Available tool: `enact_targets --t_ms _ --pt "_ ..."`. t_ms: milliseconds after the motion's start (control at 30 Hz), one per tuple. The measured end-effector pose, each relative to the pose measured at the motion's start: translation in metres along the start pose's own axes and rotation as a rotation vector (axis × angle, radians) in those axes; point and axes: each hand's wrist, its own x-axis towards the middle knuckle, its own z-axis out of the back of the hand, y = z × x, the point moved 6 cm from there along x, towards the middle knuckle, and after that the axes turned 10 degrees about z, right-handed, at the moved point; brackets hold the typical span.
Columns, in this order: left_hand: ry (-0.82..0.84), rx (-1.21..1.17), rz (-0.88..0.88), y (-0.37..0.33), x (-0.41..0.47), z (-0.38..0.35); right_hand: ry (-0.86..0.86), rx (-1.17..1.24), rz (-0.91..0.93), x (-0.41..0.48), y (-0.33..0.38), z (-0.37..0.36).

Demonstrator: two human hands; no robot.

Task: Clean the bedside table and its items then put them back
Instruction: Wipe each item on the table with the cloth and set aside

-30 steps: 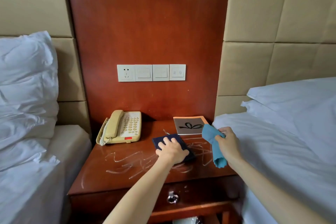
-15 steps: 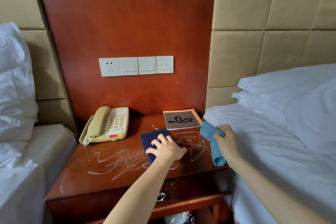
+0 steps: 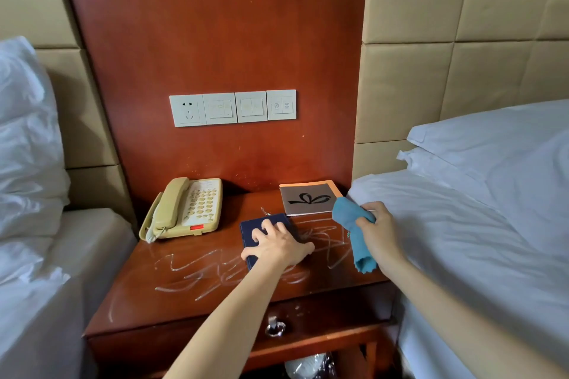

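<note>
One telephone [image 3: 184, 209], two booklets [image 3: 309, 197] [image 3: 261, 234], one blue cloth [image 3: 354, 234], two hands [image 3: 277, 244] [image 3: 377, 232], four wall plates [image 3: 233, 108].

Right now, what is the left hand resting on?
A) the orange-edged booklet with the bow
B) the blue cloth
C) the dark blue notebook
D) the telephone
C: the left hand lies flat on the dark blue notebook amid the white scribbles, while the right hand holds the blue cloth.

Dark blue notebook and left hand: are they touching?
Touching. The head view shows the left hand lying flat on the dark blue notebook, fingers spread over its cover.
</note>
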Motion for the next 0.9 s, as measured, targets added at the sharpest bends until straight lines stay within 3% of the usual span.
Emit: enact_targets --t_ms 400,533,633,900 --pt "0.042 -0.600 0.042 0.061 0.025 0.074 -0.003 0.005 0.006 -0.007 0.026 -0.035" --pt "0.155 -1.071 0.003 0.097 0.025 0.092 0.017 0.009 0.044 -0.013 0.049 -0.061" --pt "0.238 -1.404 0.109 0.135 0.021 0.098 0.055 0.045 0.050 -0.018 0.064 -0.083" --pt "0.529 -1.929 -0.019 0.223 0.012 0.084 0.128 0.139 0.088 -0.039 0.102 -0.143"
